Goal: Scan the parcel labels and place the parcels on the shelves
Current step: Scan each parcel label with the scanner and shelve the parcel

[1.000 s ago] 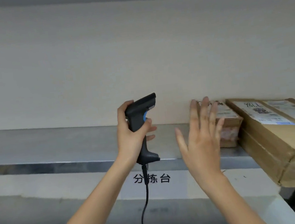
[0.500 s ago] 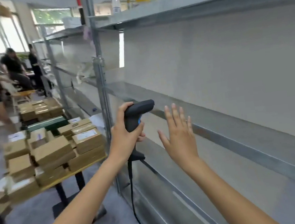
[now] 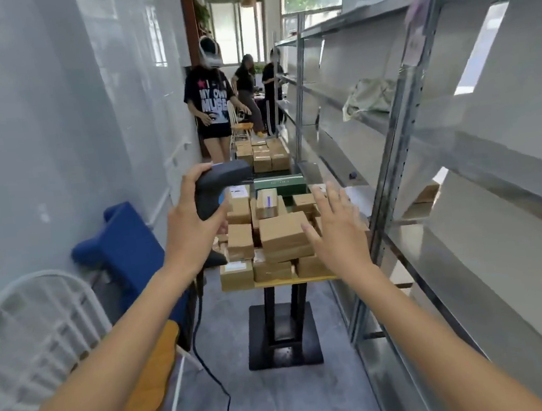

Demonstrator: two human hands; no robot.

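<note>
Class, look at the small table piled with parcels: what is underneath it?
Under the table stand black legs on a flat black base resting on the grey floor. The table's left corner is covered by the left hand and scanner.

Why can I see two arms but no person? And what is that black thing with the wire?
The camera sits on the person's head and looks forward and down, so you see only their own arms. The left hand holds a black barcode scanner; its cable hangs to the floor. The right hand is open and holds nothing, reaching toward a small table piled with cardboard parcels. Metal shelves run along the right, where parcels go after scanning. Other people stand farther down the aisle.
</note>
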